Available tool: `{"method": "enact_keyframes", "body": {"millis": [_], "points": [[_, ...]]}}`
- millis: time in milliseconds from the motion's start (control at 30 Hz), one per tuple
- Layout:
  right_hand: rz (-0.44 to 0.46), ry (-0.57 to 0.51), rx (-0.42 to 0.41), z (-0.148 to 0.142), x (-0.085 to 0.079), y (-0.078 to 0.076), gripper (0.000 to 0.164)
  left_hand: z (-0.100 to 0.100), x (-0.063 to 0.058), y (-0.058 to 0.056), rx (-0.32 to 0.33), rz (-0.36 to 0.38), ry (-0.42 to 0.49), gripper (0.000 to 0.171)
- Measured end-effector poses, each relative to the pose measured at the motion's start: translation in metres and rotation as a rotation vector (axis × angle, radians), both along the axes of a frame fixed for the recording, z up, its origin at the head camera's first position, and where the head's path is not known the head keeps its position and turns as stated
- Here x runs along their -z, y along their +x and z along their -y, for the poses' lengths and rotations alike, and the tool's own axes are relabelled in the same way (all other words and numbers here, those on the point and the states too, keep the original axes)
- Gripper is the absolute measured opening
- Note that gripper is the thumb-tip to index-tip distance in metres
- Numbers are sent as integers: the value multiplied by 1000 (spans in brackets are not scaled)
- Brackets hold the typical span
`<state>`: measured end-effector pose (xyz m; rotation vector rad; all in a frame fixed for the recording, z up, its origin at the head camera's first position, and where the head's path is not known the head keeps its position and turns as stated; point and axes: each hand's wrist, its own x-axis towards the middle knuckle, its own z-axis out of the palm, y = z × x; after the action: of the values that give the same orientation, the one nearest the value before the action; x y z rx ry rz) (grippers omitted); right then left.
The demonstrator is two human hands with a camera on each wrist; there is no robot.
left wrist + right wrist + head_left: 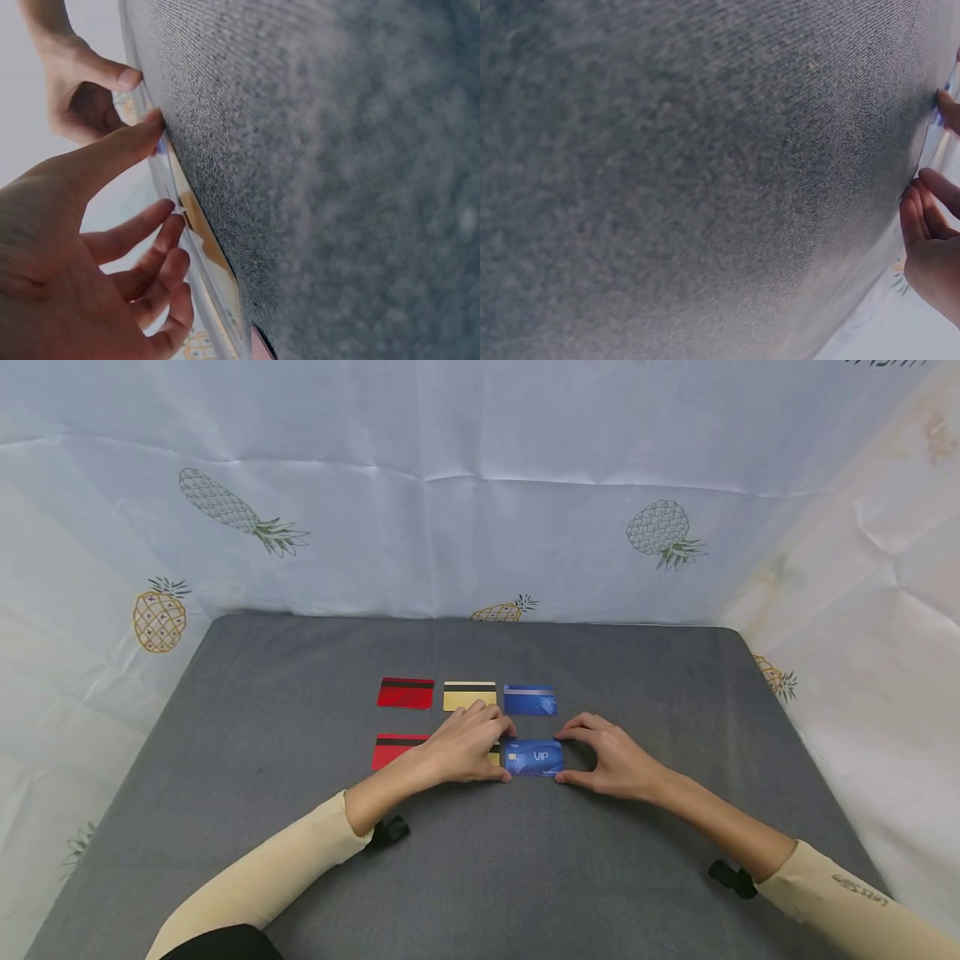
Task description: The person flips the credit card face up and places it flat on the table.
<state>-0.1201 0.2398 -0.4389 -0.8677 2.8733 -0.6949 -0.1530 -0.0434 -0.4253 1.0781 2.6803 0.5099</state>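
A blue card printed "VIP" (534, 758) lies face up on the grey table, in the front row of cards. At its left corners are the thumb and a finger of my left hand (471, 745), whose palm partly covers a gold card (494, 754). My right hand (617, 760) holds the same blue card at its two right corners, thumb in front and fingers behind. In the left wrist view, the left hand (82, 262) is seen low at the tabletop; the right wrist view has the right hand (934, 247) at its edge.
Behind lie a red card (406, 693), a gold card (469, 695) and a blue card (530, 700) in a row, stripes up. Another red card (397, 749) is half under the left wrist. A pineapple-print cloth (450, 543) hangs around the grey table (637, 893).
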Motion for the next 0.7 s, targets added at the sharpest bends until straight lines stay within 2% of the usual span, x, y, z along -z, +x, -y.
{"method": "enact_keyframes", "body": {"millis": [400,700], "points": [[-20,-70,-19,11,1,-6,54,14,1,1,0,47,35,63],[41,-106,-36,28,-4,-9,55,32,0,3,-7,50,55,61]]}}
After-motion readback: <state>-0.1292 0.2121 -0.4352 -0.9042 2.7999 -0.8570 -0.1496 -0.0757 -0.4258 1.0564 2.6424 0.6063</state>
